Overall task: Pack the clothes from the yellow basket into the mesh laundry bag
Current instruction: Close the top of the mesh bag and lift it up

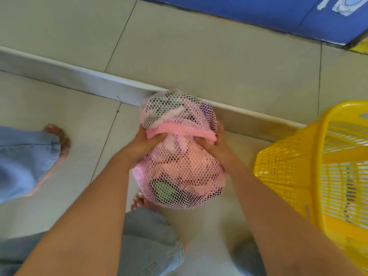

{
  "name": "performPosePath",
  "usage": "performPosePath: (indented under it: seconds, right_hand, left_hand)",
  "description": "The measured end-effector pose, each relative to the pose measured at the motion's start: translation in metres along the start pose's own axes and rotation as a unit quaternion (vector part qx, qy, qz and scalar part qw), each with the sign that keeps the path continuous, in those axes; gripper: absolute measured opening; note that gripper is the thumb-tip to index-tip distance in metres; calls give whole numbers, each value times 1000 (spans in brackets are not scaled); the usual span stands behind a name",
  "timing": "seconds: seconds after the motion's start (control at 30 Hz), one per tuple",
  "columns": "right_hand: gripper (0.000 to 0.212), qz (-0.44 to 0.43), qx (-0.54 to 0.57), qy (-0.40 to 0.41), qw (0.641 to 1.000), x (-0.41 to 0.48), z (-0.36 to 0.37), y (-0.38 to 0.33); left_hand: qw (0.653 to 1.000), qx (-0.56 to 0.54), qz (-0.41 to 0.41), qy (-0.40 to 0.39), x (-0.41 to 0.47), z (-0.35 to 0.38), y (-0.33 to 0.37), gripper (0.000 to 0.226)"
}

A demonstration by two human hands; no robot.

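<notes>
A pink mesh laundry bag (179, 172) bulges with clothes of pink, green, purple and peach colours. It hangs just above the tiled floor in the middle of the view. My left hand (143, 144) grips the bag's pink rim band on the left side. On the right side my right hand (215, 144) clutches the same band. The yellow basket (288, 162) stands tilted at the right edge, its slatted wall facing me; what lies inside it is blurred.
A low white step edge (79, 78) runs diagonally across the beige tiled floor behind the bag. My bare feet (57, 148) and light blue trouser legs are at left and bottom. A blue mat (258, 14) lies at top right.
</notes>
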State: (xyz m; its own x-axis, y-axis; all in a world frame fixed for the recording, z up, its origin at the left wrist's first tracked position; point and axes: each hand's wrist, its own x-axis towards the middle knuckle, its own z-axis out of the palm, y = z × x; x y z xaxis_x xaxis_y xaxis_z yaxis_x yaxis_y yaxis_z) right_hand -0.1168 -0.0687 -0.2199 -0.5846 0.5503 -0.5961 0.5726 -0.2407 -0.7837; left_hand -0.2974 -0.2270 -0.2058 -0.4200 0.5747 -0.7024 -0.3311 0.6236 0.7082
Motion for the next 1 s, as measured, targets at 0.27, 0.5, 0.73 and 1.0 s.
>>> performPosePath:
  seconds: [0.27,0.5,0.73,1.0]
  right_hand:
    - [66,34,133,-23,990,-8,11,13]
    - [62,-15,122,-10,992,-76,-12,-20]
    - [54,-93,127,36,987,-125,-48,-93]
    - [30,-137,153,78,976,-107,-113,-205]
  left_hand:
    - [994,-101,6,26,-9,15,-12,53]
    - [995,-85,58,-11,-62,25,20,51]
    - [987,-63,147,-7,-116,31,101,56]
    - [975,-29,221,-14,-103,37,246,41]
